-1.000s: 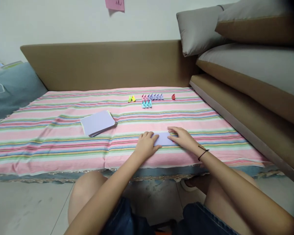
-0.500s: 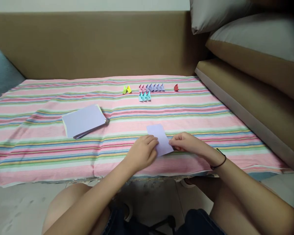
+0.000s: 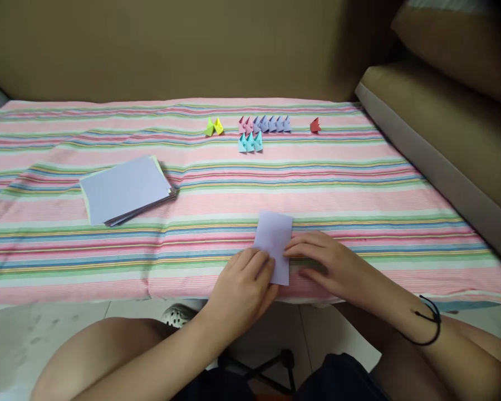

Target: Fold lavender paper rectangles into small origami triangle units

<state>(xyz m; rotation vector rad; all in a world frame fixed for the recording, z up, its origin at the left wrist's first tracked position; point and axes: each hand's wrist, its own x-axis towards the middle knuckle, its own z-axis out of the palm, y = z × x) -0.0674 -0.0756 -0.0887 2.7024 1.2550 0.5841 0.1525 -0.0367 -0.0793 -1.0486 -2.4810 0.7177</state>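
Note:
A small lilac paper slip (image 3: 274,239) lies upright on the striped cloth (image 3: 359,189) near the front edge. My left hand (image 3: 244,284) rests on its lower left corner, fingers curled and pressing on it. My right hand (image 3: 329,264) touches its right edge with the fingertips, fingers fairly flat. A black band circles my right wrist.
A stack of lilac sheets (image 3: 123,189) lies to the left. Small folded paper pieces stand in rows at the back: yellow-green (image 3: 214,127), pink and lilac (image 3: 265,123), light blue (image 3: 250,142), one red (image 3: 315,125). Brown cushions (image 3: 438,128) rise at the right.
The paper was turned from lying crosswise to standing lengthwise between my hands. The camera tilted down and closer; my hands shifted toward the front edge.

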